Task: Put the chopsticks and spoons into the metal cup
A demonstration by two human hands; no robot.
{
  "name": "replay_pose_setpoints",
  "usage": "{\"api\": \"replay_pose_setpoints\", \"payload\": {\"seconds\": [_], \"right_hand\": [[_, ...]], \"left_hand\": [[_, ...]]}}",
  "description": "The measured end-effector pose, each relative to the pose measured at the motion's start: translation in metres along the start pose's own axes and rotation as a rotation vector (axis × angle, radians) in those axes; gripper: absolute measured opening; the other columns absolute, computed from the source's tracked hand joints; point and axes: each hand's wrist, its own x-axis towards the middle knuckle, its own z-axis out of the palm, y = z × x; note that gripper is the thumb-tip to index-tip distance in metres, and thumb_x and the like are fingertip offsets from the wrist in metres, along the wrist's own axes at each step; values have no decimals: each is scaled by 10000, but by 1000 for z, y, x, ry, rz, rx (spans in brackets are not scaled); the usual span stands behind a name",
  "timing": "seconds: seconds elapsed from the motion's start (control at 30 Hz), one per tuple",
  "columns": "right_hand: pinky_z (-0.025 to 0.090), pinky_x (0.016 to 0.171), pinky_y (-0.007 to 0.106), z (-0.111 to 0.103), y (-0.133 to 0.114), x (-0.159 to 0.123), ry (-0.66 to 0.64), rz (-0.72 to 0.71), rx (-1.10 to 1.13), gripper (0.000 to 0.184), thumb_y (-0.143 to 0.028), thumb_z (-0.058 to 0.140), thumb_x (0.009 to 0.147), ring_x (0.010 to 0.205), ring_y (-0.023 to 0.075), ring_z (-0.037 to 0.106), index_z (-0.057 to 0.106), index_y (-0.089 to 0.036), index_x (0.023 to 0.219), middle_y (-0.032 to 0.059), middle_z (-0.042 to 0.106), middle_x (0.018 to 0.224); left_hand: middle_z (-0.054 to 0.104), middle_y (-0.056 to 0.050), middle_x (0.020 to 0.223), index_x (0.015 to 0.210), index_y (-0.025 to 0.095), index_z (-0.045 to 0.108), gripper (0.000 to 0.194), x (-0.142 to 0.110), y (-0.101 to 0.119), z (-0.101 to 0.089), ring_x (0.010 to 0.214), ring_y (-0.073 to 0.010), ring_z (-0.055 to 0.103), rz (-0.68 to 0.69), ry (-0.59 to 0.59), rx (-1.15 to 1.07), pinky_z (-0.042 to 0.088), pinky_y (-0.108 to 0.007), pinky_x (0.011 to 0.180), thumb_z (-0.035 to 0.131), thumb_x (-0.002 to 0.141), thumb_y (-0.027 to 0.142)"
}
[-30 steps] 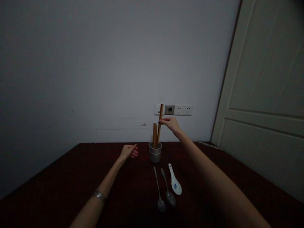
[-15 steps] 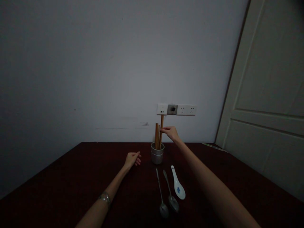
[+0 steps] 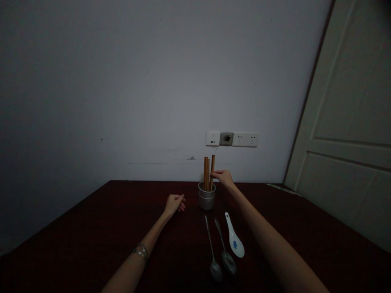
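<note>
A small metal cup [image 3: 206,198] stands on the dark red table [image 3: 91,236] and holds several wooden chopsticks [image 3: 206,173] upright. My right hand [image 3: 224,177] pinches one chopstick [image 3: 212,171] near its top, with its lower end down in the cup beside the others. My left hand [image 3: 174,202] rests on the table left of the cup, fingers loosely curled, holding nothing. Two metal spoons [image 3: 213,252] [image 3: 225,250] and a white ceramic spoon [image 3: 235,241] with a blue mark lie in front of the cup.
A grey wall rises behind the table, with a strip of wall sockets [image 3: 232,139] above the cup. A pale door [image 3: 348,134] stands at the right. The room is dim.
My right hand has lowered the chopstick from well above the cup down into it among the others. My left hand has stayed where it was.
</note>
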Motion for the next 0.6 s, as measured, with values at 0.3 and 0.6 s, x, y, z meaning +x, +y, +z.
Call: {"api": "replay_pose_setpoints", "payload": {"seconds": [0.3,0.6], "right_hand": [[490,605,238,4,9,-1,-39,34,70,161,-270,690,565,638,180,651,688,-122,630,60,694,626],[477,553,217,9,12,-1,-53,75,156,126,-237,686,587,572,141,623,662,-116,617,47,675,599]], "left_hand": [[553,-2,444,673,103,548,318,2,-1,0,378,-106,532,-8,0,0,331,-190,378,404,832,337],[556,2,448,666,107,545,317,0,1,2,382,-93,529,-8,10,19,331,-182,381,409,835,338]]}}
